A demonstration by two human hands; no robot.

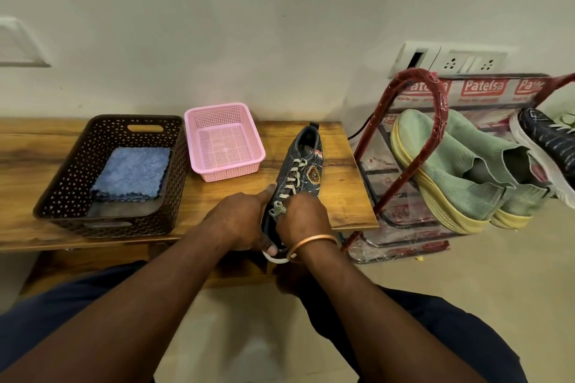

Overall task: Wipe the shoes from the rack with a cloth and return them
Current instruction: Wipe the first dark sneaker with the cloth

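A dark denim sneaker (303, 162) with pale laces lies on the wooden bench (342, 196), toe toward me. My left hand (239, 221) grips its toe end from the left, thumb under the white sole. My right hand (303, 218) holds the front of the sneaker from the right, fingers curled at the lowest lace. A folded blue cloth (132, 172) lies in the brown basket (62, 193) at the left. On the red shoe rack (435, 96) at the right sit a pair of green slip-on shoes (460, 171) and a dark sneaker with a white sole (547, 140).
A pink plastic basket (224, 140) stands between the brown basket and the sneaker, with nothing in it. Wall sockets (466, 60) sit above the rack. My knees are below the bench's front edge.
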